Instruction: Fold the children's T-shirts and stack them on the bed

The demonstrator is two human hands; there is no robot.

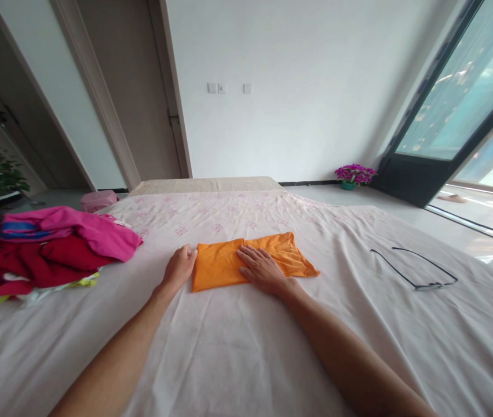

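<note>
Resting the right hand (263, 271) flat and open across the middle of the orange cloth (220, 265), on the pale sheet (211, 353) straight ahead. Curling the left hand (180, 265) at the cloth's left edge; cannot tell whether pinching it. Seeing an uneven right end on the cloth, a clothes heap (66, 252) well to the left, pink over red, and dark-framed glasses (435, 285) on the sheet to the right
</note>
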